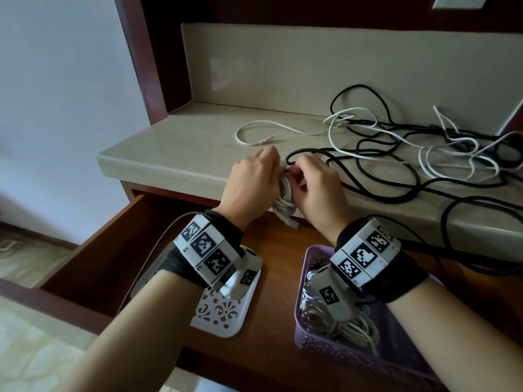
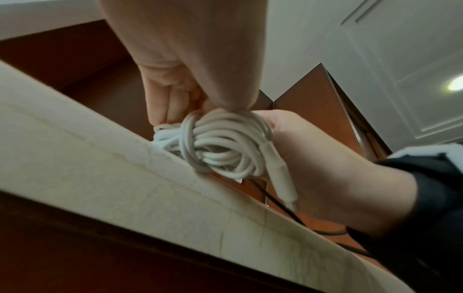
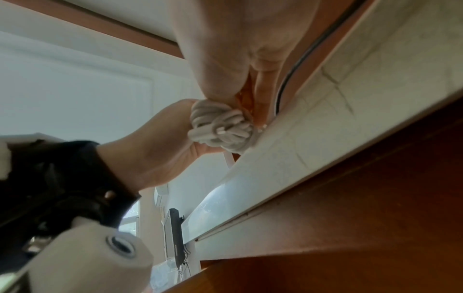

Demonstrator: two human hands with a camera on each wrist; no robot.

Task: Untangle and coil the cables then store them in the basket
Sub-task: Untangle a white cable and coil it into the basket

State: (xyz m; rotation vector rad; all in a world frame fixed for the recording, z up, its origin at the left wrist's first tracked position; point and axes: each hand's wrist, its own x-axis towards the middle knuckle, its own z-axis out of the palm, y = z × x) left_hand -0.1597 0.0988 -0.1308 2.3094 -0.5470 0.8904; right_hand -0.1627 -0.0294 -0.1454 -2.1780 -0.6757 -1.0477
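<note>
Holding: the left hand [image 1: 252, 179] and the right hand [image 1: 317, 185] both have their fingers curled around one white coil [image 2: 220, 142], at the near edge of the counter [image 1: 175, 148]
Coil end: the plug end [image 2: 283, 184] hangs free below the loops
Basket: the purple basket [image 1: 314, 258] sits in the open drawer [image 1: 121, 236], near right, with a coiled cable [image 1: 339, 323] already inside
Remaining: black and white tangled cables [image 1: 424, 154] lie on the counter, far right
Risk: if one grip becomes loose before the end is tucked, the loops probably spring open
Risk: the free plug may catch the counter edge during the move to the basket
</note>
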